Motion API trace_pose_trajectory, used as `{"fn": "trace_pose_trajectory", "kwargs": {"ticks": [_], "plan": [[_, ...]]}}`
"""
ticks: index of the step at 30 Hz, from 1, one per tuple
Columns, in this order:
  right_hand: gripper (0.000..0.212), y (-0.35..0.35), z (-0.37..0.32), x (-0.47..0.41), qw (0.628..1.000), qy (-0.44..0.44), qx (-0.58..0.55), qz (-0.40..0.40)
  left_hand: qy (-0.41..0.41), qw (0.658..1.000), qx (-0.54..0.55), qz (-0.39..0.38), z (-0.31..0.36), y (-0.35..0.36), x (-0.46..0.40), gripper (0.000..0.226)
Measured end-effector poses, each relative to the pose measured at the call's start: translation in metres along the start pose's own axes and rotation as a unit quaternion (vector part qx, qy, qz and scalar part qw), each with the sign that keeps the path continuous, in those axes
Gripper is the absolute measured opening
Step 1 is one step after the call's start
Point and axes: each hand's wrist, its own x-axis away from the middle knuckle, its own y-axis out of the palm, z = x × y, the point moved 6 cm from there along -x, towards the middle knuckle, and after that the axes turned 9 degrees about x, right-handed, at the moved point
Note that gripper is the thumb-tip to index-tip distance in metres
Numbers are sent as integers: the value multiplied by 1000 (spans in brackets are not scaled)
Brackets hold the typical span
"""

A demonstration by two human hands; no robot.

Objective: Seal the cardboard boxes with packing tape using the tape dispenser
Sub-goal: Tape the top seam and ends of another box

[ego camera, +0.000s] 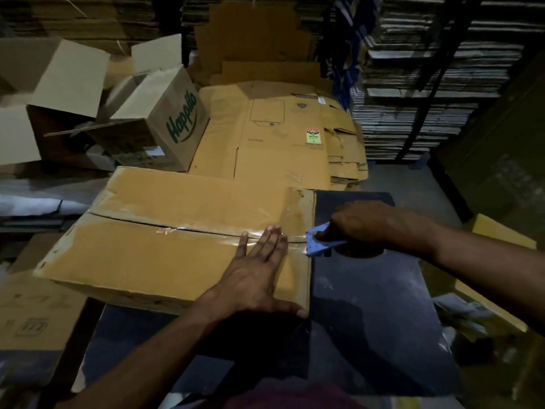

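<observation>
Pressing flat on the box (165, 255), left hand (253, 278); right hand (362, 222) grips dispenser (320, 240) at its edge.

The closed cardboard box (182, 228) is tan-yellow, with a strip of clear, glossy packing tape (236, 233) along its seam. The tape dispenser (320, 240) is pale blue. The tabletop (368, 305) is dark blue-black with pale smudges. Behind, an open box (159, 128) is dull brown with green "Happilo" lettering, and the flattened carton (280, 137) is yellow-tan with a green, red and white label.
</observation>
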Motion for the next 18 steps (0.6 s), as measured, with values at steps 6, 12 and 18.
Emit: {"fn": "trace_pose_trajectory", "kwargs": {"ticks": [6,12,18], "plan": [[49,-2,0,6,998,39,-38,24,-22,994,60,90,41,12,-39,115],[55,11,7,26,997,37,-69,27,-25,990,68,117,36,20,-39,97],[56,26,18,38,991,52,-124,23,-32,992,65,100,38,19,-41,94]]}}
